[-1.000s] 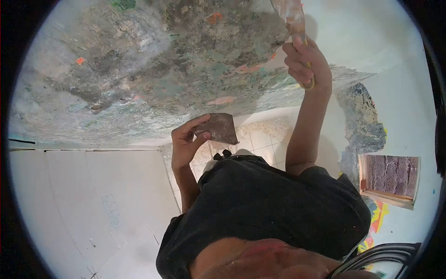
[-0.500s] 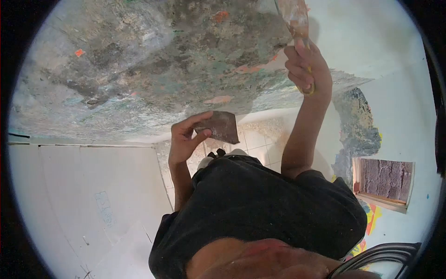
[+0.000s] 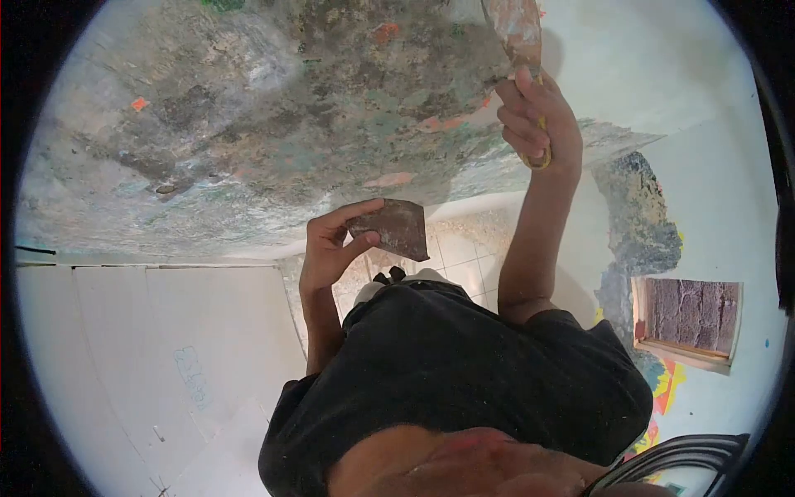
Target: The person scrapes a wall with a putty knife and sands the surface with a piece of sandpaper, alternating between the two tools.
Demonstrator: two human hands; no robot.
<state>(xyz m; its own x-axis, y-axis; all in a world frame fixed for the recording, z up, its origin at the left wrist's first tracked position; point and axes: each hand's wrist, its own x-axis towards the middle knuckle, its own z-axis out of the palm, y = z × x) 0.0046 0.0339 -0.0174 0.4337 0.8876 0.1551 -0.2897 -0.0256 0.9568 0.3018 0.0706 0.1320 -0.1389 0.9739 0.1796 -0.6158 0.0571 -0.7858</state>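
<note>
My left hand (image 3: pixel 330 248) pinches a flat, brown rectangular plate (image 3: pixel 397 229) between thumb and fingers, low in front of the wall. Raised at the upper right, my right hand (image 3: pixel 537 120) is wrapped round the yellow-edged handle of a putty knife (image 3: pixel 515 31). The knife's wide, smeared blade points up, over the border between the rough patch and the smooth white surface. Whether the blade touches the wall I cannot tell. The wall (image 3: pixel 273 124) is mottled grey and green with orange spots.
Pale panels (image 3: pixel 224 331) stand at the lower left. Floor tiles (image 3: pixel 464 263) show beyond my body. On the right are a framed opening (image 3: pixel 691 315) with rough brick behind it and a bare grey patch (image 3: pixel 642 215). Black cables (image 3: pixel 687 451) curve at the lower right.
My right hand and the putty knife have shifted slightly left. My left hand still holds the plate, almost in the same place. The view has moved a little.
</note>
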